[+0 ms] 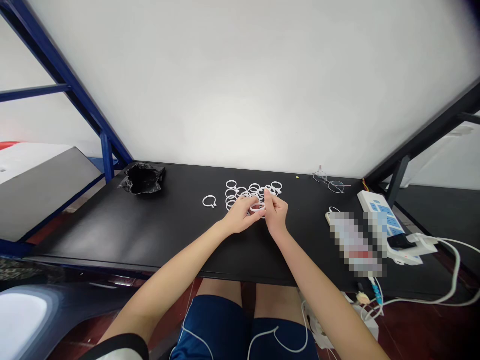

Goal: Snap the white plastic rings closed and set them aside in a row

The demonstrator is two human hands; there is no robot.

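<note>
Between my two hands is a white plastic ring, raised a little over the black tabletop. My left hand pinches it from the left with thumb and fingers. On the other side my right hand is closed, its fingertips at the ring's right edge. Several more white rings lie in a cluster just behind my hands, partly covered by them. Apart from these, a single white ring with a small clasp-like tab lies to the left.
A crumpled black plastic bag stands open at the back left of the black table. Eyeglasses lie back right. Nearer are a blurred-out phone, a power strip and white cables. A white wall borders the back.
</note>
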